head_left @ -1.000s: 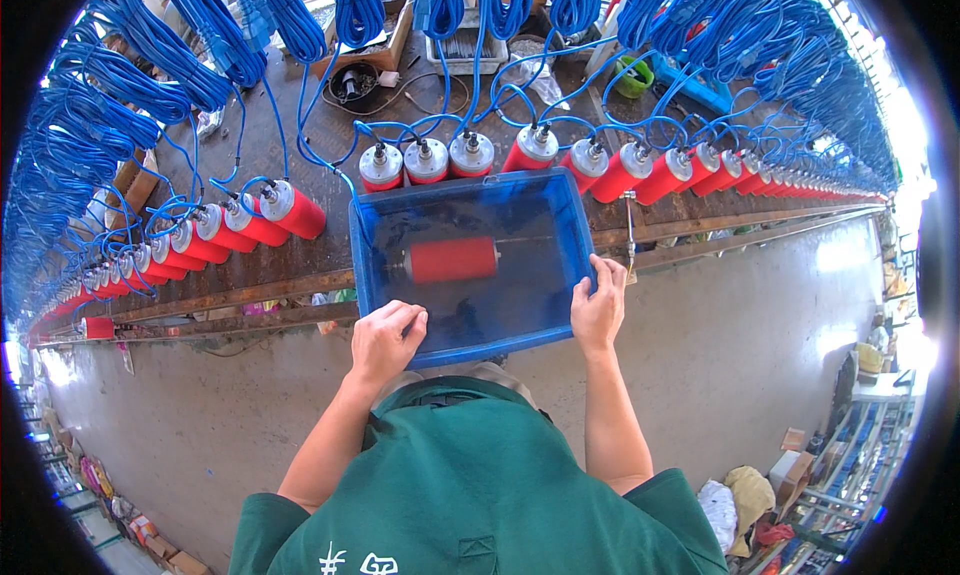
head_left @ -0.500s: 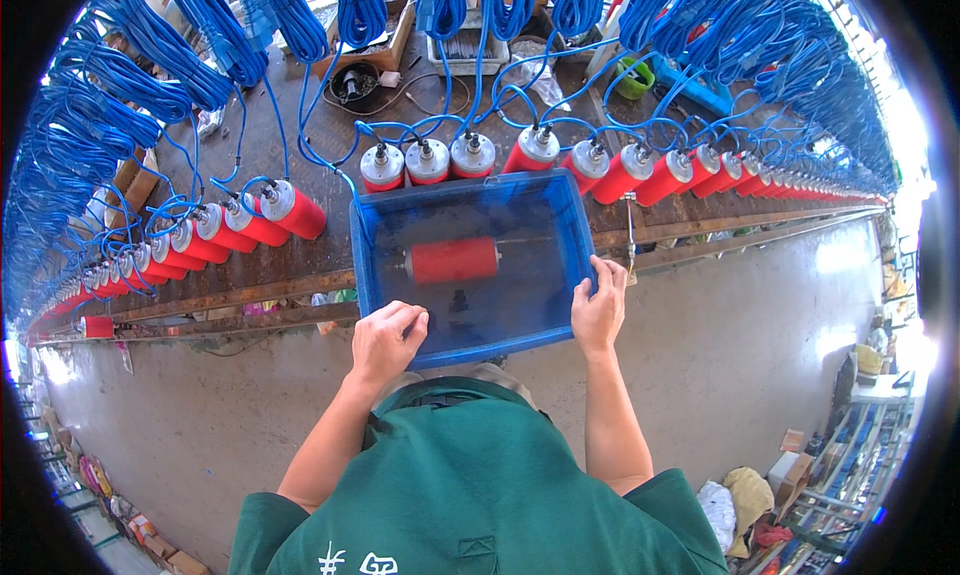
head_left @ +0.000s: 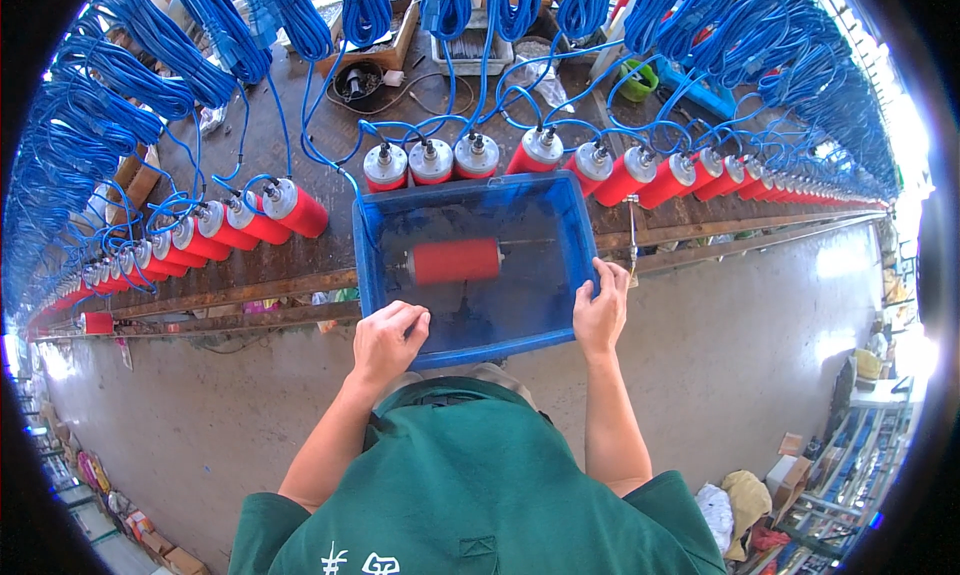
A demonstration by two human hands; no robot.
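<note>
Cylinder (head_left: pixel 457 261), red, lies in a blue tub (head_left: pixel 500 352), open room around it; left hand (head_left: pixel 390 337), fingers curled, at the near-left corner; right hand (head_left: pixel 601 307), fingers loosely bent, at the right edge; grip unclear

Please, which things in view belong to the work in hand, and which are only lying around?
Apparently in the work:
blue tub, with left hand and right hand at its edge
red cylinder lying inside it
other red cylinders with blue cables

Probably just lying about:
green container
beige sack
cardboard box at right
</note>
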